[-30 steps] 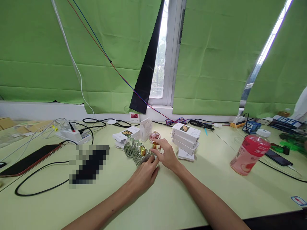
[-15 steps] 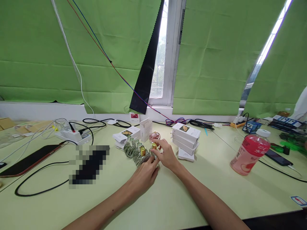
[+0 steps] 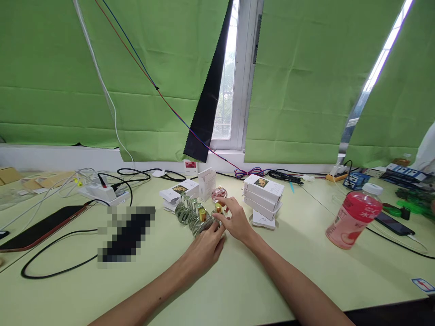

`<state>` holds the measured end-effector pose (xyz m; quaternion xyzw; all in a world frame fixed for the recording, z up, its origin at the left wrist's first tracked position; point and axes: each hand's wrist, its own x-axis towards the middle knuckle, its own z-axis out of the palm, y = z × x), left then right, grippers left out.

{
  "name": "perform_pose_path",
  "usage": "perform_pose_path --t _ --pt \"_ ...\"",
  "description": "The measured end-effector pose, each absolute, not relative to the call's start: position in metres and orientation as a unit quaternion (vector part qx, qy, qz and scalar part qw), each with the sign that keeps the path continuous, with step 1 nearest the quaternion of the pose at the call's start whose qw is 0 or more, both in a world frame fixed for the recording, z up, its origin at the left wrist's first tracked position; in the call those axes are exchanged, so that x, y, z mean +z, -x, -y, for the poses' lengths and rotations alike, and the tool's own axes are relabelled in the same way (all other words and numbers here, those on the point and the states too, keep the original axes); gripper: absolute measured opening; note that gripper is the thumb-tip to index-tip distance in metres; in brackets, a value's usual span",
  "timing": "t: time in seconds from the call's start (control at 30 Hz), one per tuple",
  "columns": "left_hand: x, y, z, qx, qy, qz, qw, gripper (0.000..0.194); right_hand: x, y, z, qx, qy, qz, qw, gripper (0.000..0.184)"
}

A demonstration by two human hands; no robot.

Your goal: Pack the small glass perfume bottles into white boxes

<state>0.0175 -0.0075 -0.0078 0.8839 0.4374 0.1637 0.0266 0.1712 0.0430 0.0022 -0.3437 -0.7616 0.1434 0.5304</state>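
Note:
A row of several small glass bottles (image 3: pixel 192 215) with silver and gold caps lies mid-table. My left hand (image 3: pixel 205 246) rests at the near end of the row, its fingertips pinched against the last bottle. My right hand (image 3: pixel 238 222) is beside it, with its fingers curled round a gold-capped bottle (image 3: pixel 218 209). A round pink bottle (image 3: pixel 219 194) stands just behind the hands.
A stack of white boxes (image 3: pixel 263 192) sits right of my hands, with more white boxes (image 3: pixel 180 190) behind the row. A pink drink bottle (image 3: pixel 355 215) stands at the right. A power strip (image 3: pixel 103 192), cables, and a dark phone (image 3: pixel 41 226) lie at the left.

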Motion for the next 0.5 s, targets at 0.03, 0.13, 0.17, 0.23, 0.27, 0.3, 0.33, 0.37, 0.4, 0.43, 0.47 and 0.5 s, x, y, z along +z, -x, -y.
perform_pose_path --t 0.03,0.13,0.17,0.23,0.27,0.3,0.33,0.37,0.4,0.43,0.47,0.5 --pt "-0.0080 -0.0175 0.0074 0.164 -0.884 -0.437 0.026 0.020 0.0015 -0.1712 -0.0430 0.142 0.339 0.762 0.533 0.041" --pt "-0.0089 -0.0173 0.0069 0.165 -0.883 -0.438 0.025 0.020 -0.0002 -0.1709 -0.0436 0.140 0.331 0.765 0.535 0.035" --pt "-0.0091 -0.0172 0.0068 0.166 -0.884 -0.437 0.027 0.020 -0.0003 -0.1709 -0.0439 0.140 0.330 0.766 0.534 0.034" --pt "-0.0093 -0.0170 0.0067 0.169 -0.884 -0.434 0.030 0.021 0.0004 -0.1709 -0.0444 0.142 0.330 0.767 0.532 0.032" --pt "-0.0092 -0.0169 0.0068 0.172 -0.885 -0.432 0.031 0.022 0.0012 -0.1709 -0.0445 0.144 0.332 0.766 0.532 0.031" --pt "-0.0091 -0.0168 0.0069 0.173 -0.885 -0.431 0.033 0.022 0.0020 -0.1707 -0.0446 0.146 0.334 0.764 0.532 0.030" --pt "-0.0089 -0.0166 0.0070 0.173 -0.885 -0.431 0.033 0.021 0.0029 -0.1706 -0.0447 0.148 0.337 0.763 0.531 0.029" --pt "-0.0088 -0.0164 0.0070 0.173 -0.885 -0.431 0.034 0.021 0.0038 -0.1703 -0.0448 0.149 0.342 0.761 0.530 0.028" --pt "-0.0087 -0.0163 0.0069 0.172 -0.885 -0.432 0.035 0.021 0.0046 -0.1700 -0.0448 0.149 0.346 0.760 0.530 0.027" --pt "-0.0087 -0.0162 0.0068 0.171 -0.885 -0.432 0.035 0.021 0.0052 -0.1698 -0.0449 0.149 0.351 0.758 0.528 0.026" --pt "-0.0088 -0.0162 0.0065 0.171 -0.884 -0.433 0.034 0.022 0.0057 -0.1695 -0.0451 0.149 0.356 0.757 0.528 0.025" --pt "-0.0089 -0.0163 0.0062 0.172 -0.884 -0.434 0.034 0.024 0.0061 -0.1694 -0.0452 0.148 0.360 0.755 0.527 0.024"
